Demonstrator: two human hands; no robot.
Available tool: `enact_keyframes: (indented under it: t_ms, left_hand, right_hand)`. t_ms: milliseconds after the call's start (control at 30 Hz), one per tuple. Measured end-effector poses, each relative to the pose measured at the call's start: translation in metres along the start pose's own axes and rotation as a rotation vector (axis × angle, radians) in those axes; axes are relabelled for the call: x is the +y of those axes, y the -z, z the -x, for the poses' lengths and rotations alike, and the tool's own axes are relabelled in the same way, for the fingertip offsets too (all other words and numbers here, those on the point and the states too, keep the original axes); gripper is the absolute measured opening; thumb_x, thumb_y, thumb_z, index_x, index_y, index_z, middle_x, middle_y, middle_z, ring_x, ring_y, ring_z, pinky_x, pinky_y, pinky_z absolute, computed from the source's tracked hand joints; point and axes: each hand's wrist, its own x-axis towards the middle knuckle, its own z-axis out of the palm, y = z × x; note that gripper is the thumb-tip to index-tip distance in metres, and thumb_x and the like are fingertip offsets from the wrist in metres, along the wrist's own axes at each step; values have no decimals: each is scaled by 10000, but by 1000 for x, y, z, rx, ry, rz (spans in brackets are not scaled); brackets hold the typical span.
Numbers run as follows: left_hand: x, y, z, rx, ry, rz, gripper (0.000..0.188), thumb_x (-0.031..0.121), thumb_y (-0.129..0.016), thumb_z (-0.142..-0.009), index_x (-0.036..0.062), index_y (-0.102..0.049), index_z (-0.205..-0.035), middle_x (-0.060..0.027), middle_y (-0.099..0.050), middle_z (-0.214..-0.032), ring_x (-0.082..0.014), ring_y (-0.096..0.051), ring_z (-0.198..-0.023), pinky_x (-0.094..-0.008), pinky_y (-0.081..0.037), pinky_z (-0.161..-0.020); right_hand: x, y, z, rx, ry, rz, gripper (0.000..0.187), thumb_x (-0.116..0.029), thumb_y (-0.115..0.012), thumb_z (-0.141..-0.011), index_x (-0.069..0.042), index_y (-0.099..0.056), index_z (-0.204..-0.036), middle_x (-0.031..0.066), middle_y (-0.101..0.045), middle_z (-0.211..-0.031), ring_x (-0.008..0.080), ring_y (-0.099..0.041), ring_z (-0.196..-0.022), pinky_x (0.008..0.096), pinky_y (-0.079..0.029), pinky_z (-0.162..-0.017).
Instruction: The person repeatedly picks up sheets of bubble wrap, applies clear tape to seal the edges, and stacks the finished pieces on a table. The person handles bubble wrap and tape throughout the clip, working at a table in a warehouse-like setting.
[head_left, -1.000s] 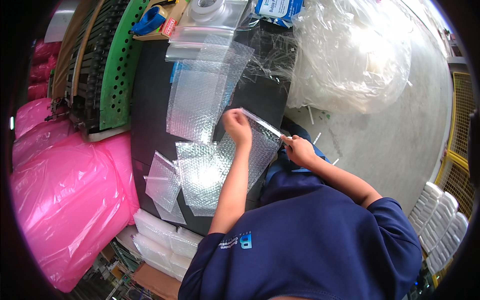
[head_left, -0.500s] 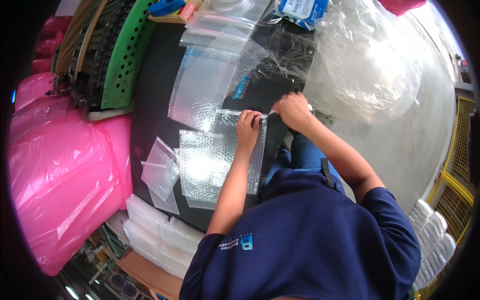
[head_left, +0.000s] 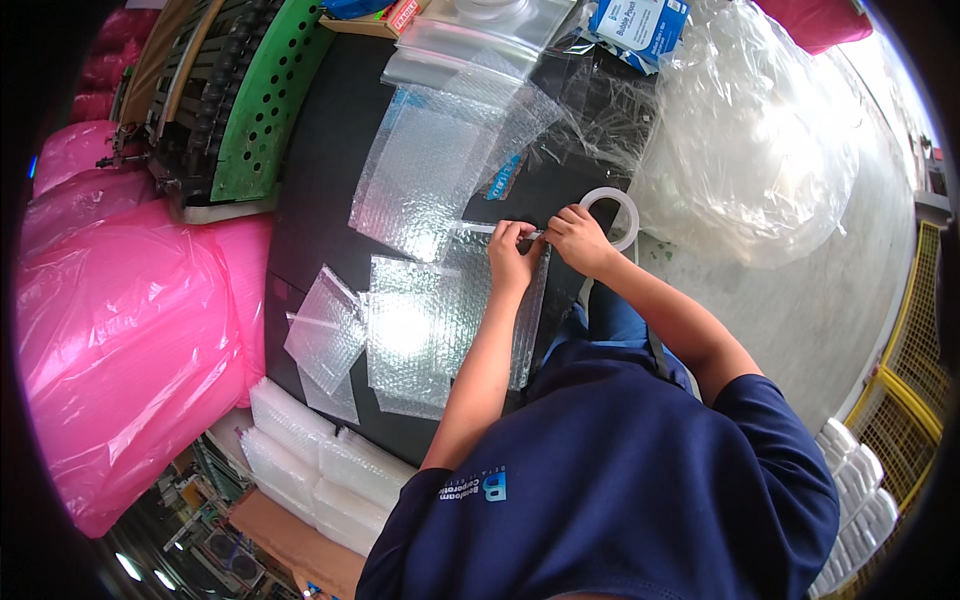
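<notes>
Across the top edge of a clear bubble-wrap pouch (head_left: 490,300) runs a white strip of tape (head_left: 476,228). My left hand (head_left: 511,258) is closed in a pinch on that strip, at the pouch's upper right corner. Fingers bent, my right hand (head_left: 580,242) pinches the tape close beside the left fingertips. A white roll of tape (head_left: 628,222) shows just beyond the right hand, part of its ring hidden by the fingers. More bubble-wrap pouches lie left of the pouch: a shiny one (head_left: 405,320) and a small tilted one (head_left: 330,325).
Clear film sheets (head_left: 465,50) and a larger bubble-wrap sheet (head_left: 420,160) cover the black table's (head_left: 320,180) far part. Blue-and-white packs (head_left: 640,30) lie at the back. A big clear plastic bag (head_left: 750,140) stands right, pink wrapped bundles (head_left: 150,340) left, stacked bubble-wrap pouches (head_left: 320,470) near left.
My right hand has come left and down, close against the left hand. The tape roll now shows beside it. My left hand stays at the pouch corner, and the whole view has shifted slightly.
</notes>
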Motion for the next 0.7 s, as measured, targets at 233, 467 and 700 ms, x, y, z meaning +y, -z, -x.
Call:
enact_keyframes:
  t_ms: [233, 467, 700]
  left_hand:
    - [1, 2, -1, -19, 43, 79, 193, 10, -755, -701, 10, -622, -842, -100, -580, -833, -241, -612, -713, -325, -494, -619]
    - [2, 4, -2, -41, 52, 94, 187, 15, -750, -714, 11, -632, -859, -86, -597, -848, -208, -617, -727, -302, -495, -638]
    - [-17, 14, 6, -11, -105, 17, 163, -30, -703, -727, 15, -628, -865, -106, -599, -850, -245, -633, -729, -326, -507, -636]
  right_hand:
    - [3, 2, -10, -48, -202, -322, 100, -6, -580, -676, -54, -583, -765, 77, -570, -825, 279, -557, -856, 371, -469, -735]
    - [2, 2, -8, 111, -288, -521, 73, 9, -563, -711, -36, -547, -767, 107, -571, -775, 324, -568, -808, 416, -460, -692]
    - [10, -6, -10, 322, -577, -871, 73, 58, -521, -785, -7, -531, -818, 81, -569, -750, 202, -601, -783, 329, -474, -696]
